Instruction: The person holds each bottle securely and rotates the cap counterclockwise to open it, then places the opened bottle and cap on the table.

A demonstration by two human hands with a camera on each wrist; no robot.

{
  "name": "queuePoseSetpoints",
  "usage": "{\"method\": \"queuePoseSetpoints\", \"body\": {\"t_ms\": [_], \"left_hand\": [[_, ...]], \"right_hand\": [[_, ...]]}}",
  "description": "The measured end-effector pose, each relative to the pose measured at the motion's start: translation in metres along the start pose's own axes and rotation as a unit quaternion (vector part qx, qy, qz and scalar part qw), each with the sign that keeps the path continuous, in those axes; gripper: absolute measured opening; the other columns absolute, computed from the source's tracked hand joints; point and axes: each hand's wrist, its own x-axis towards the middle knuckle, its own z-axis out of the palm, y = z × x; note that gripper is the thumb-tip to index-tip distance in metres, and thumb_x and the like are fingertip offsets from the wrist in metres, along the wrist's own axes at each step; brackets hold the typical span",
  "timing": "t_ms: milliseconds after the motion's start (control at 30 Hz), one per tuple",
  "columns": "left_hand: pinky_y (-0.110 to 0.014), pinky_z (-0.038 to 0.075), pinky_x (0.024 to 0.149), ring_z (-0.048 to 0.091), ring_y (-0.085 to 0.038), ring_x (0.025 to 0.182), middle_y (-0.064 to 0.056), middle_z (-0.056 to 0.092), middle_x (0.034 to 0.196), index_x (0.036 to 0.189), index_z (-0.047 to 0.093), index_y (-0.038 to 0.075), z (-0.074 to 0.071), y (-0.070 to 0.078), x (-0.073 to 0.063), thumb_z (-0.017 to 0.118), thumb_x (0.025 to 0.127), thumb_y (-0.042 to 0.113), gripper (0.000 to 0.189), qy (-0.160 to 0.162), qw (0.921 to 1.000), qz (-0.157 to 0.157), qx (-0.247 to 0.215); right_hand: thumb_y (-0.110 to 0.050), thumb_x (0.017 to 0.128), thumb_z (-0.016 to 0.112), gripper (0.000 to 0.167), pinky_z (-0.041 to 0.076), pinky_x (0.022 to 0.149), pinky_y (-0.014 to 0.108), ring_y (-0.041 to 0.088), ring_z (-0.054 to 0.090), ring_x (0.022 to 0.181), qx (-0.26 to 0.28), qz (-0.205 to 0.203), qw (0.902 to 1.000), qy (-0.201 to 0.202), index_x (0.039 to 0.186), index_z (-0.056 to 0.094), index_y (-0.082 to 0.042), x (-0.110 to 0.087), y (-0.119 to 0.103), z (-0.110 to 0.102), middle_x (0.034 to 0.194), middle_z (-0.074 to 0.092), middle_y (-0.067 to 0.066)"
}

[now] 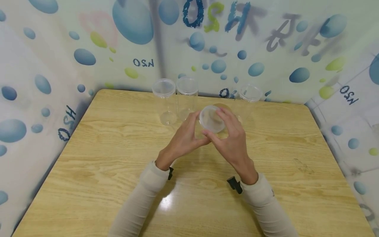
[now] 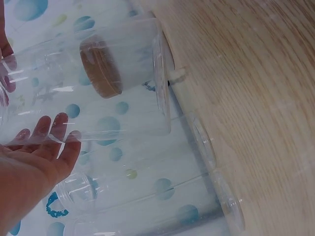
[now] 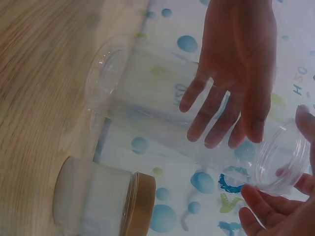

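Observation:
Both hands are on one tall clear jar (image 1: 212, 123), whose round top faces the head camera. My left hand (image 1: 186, 136) curves its fingers round the jar's side. My right hand (image 1: 232, 138) holds the rim at the top, thumb on the near side and fingers on the far side. In the right wrist view, my right hand's fingers (image 3: 266, 209) reach around the ringed clear top (image 3: 283, 157), while my left hand (image 3: 236, 78) lies along the wall. The left wrist view shows the jar's clear wall (image 2: 138, 118) above my left hand (image 2: 39, 167).
Two tall clear jars (image 1: 164, 103) (image 1: 188, 98) stand side by side at the back left of the wooden table (image 1: 118, 144). Another clear jar (image 1: 250, 95) is at the back right. A shorter jar with a brown lid (image 3: 142, 206) stands behind the held one. Patterned cloth walls border the table.

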Motion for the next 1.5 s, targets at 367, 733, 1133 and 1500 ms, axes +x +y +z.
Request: {"method": "queuePoseSetpoints", "body": {"t_ms": [367,733,1133,1500], "left_hand": [[-0.045,0.044,0.104,0.049,-0.026,0.124,-0.013,0.048,0.138,0.148,0.032,0.004,-0.0007,0.0014,0.0014,0.084,0.080,0.025,0.088,-0.005,0.9999,-0.004,-0.012],[-0.046,0.043,0.104,0.049,-0.026,0.123,-0.015,0.047,0.138,0.148,0.032,0.003,-0.0010,0.0023,0.0004,0.086,0.078,0.021,0.090,-0.005,0.9997,-0.001,-0.026],[-0.053,0.041,0.106,0.048,-0.026,0.125,-0.013,0.045,0.140,0.149,0.030,0.005,-0.0030,0.0018,0.0005,0.084,0.080,0.019,0.089,-0.029,0.9970,0.001,-0.071],[-0.049,0.043,0.106,0.049,-0.024,0.126,-0.010,0.046,0.141,0.151,0.028,0.009,-0.0053,0.0017,-0.0005,0.084,0.080,0.021,0.091,-0.046,0.9946,-0.008,-0.093]], "right_hand": [[-0.014,0.080,0.083,0.058,0.050,0.094,0.052,0.030,0.052,0.128,0.057,0.008,0.9983,0.002,0.131,0.060,0.000,0.0013,-0.0010,0.0005,0.140,0.053,0.021],[-0.007,0.079,0.079,0.056,0.048,0.094,0.053,0.034,0.051,0.127,0.086,-0.022,0.9960,-0.004,0.131,0.060,0.000,0.0016,0.0005,-0.0009,0.143,0.050,0.020],[-0.008,0.080,0.073,0.052,0.044,0.100,0.041,0.033,0.049,0.129,0.120,-0.027,0.9919,-0.031,0.129,0.060,0.001,0.0040,0.0041,-0.0049,0.144,0.049,0.019],[-0.021,0.087,0.070,0.050,0.044,0.100,0.037,0.031,0.045,0.134,0.151,-0.028,0.9865,-0.057,0.130,0.059,0.001,0.0039,0.0069,-0.0084,0.147,0.047,0.017]]}}
